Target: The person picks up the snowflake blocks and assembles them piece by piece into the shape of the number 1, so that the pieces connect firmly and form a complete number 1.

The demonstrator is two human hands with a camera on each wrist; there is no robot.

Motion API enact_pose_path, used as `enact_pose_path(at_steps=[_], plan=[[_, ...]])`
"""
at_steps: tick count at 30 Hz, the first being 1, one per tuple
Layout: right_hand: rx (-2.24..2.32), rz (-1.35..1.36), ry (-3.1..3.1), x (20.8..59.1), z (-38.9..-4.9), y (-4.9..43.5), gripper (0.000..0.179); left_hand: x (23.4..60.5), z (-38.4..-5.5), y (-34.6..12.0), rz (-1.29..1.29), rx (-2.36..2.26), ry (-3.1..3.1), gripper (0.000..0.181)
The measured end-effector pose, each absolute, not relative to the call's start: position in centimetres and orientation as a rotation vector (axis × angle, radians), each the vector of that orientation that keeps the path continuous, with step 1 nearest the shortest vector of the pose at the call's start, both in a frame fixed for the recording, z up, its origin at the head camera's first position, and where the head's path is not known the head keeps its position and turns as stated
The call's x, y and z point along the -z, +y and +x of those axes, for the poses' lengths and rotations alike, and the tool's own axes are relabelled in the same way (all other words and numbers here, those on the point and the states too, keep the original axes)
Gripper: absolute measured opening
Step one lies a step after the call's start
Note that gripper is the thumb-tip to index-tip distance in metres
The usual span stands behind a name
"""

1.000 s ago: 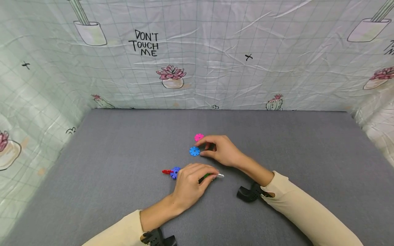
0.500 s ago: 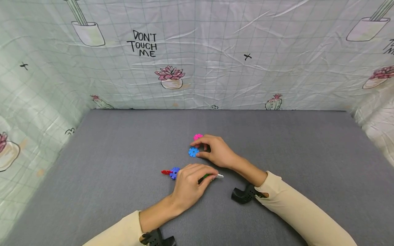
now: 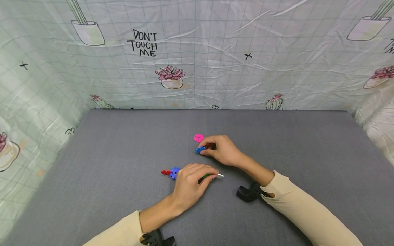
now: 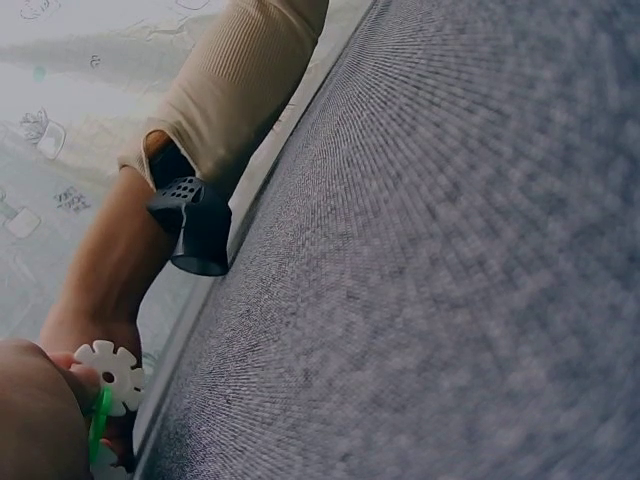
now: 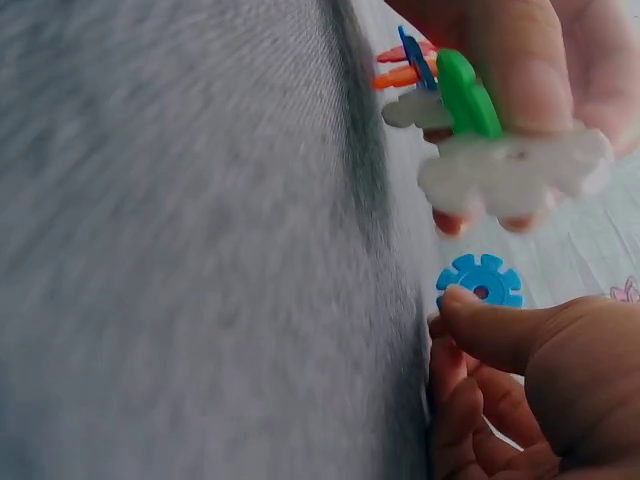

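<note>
My left hand [image 3: 192, 182] grips a chain of interlocking notched discs, partly hidden under its fingers. A white disc [image 5: 515, 172] and a green disc [image 5: 466, 95] sit at the chain's right end. From the other side of the hand stick out a blue-violet disc [image 3: 174, 173] and a red disc [image 3: 166, 172]; the right wrist view also shows an orange disc [image 5: 405, 76] there. My right hand [image 3: 223, 150] pinches a light blue notched disc [image 5: 481, 282] between thumb and fingers, tilted up on edge. Just beyond those fingers a pink disc [image 3: 198, 137] lies flat.
Both hands work over a grey table [image 3: 129, 143]. Behind it hangs a patterned cloth [image 3: 221, 51] with printed plants and lettering. A black wrist camera [image 3: 250, 192] is strapped at the right cuff, and another black camera [image 3: 158, 238] at the left.
The light blue disc lay flat beside my right fingers; now they pinch it, tipped up on edge. The right hand shifted slightly left, then back right. My left hand has stayed in place.
</note>
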State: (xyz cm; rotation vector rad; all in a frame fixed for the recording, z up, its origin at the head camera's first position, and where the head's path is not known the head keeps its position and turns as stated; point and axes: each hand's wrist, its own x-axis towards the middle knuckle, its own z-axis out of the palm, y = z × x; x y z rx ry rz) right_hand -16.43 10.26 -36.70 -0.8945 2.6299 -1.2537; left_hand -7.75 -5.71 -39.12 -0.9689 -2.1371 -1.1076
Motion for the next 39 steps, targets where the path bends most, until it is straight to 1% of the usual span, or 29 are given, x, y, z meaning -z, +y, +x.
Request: enact_pose_path(at_steps=[2, 8, 10, 18, 28, 35, 39], plan=[[1.272, -0.872, 2.620, 36.5, -16.3, 10.6, 0.010, 39.1, -7.8, -5.8, -0.967, 1.103, -2.139, 0.012], [1.338, -0.845, 2.614, 36.2, -15.1, 12.2, 0.028, 39.2, -7.8, -5.9, -0.970, 1.092, -2.137, 0.012], [1.356, -0.835, 2.615, 36.1, -14.5, 12.8, 0.031, 39.2, -7.8, -5.9, -0.974, 1.093, -2.135, 0.012], [1.386, -0.751, 2.595, 36.2, -12.4, 15.7, 0.031, 39.0, -7.7, -5.9, -0.982, 1.113, -2.117, 0.013], [1.532, -0.562, 2.363, 36.2, -10.1, 18.4, 0.034, 39.1, -7.8, -5.7, -0.963, 1.139, -2.125, 0.012], [1.619, -0.507, 2.293, 35.8, -8.8, 19.1, 0.042, 39.1, -7.8, -5.7, -0.945, 1.156, -2.148, 0.012], [1.685, -0.433, 2.200, 36.0, -8.3, 18.9, 0.042, 39.1, -7.8, -5.8, -0.945, 1.160, -2.150, 0.011]])
